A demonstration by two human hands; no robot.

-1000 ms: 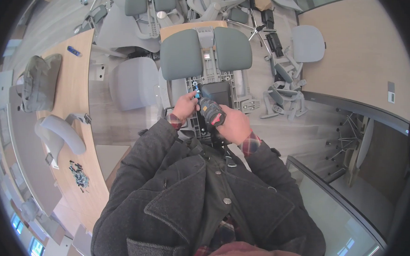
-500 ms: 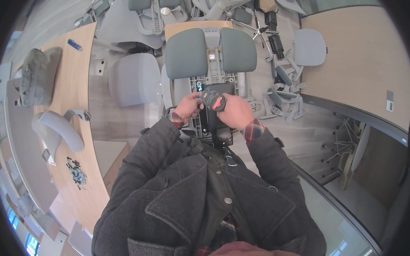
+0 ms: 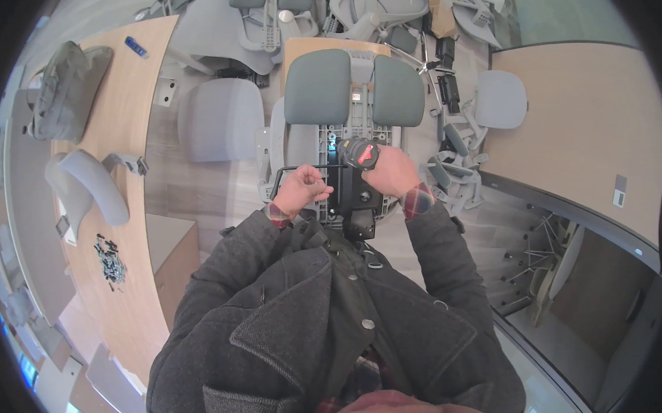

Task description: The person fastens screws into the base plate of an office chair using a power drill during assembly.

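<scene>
My right hand point(image 3: 393, 172) grips a cordless drill point(image 3: 358, 154), dark with a red mark, seen from above. Its tip points down to the left, beside a small blue light over a black metal chair mechanism point(image 3: 364, 199). Close by on the left, my left hand point(image 3: 299, 192) has thumb and fingertips pinched together; whatever they hold is too small to make out. The mechanism lies on a grey plastic ribbed chair frame point(image 3: 326, 149). Beyond it are two grey-green pads, a left pad point(image 3: 318, 88) and a right pad point(image 3: 399, 91). A black bent rod point(image 3: 296, 166) runs out past my left hand.
On the left desk point(image 3: 143, 198) lie a pile of screws point(image 3: 110, 262), a grey armrest-like part point(image 3: 95, 185), a bag point(image 3: 70, 92) and a blue object point(image 3: 135, 47). Grey chair parts point(image 3: 458, 168) litter the floor. At right stands a wooden table point(image 3: 571, 121) with a grey seat panel point(image 3: 501, 99).
My left hand has drawn back from the drill, down and left. The drill and right hand have shifted slightly right, uncovering more of the black mechanism. The head view has also moved a little.
</scene>
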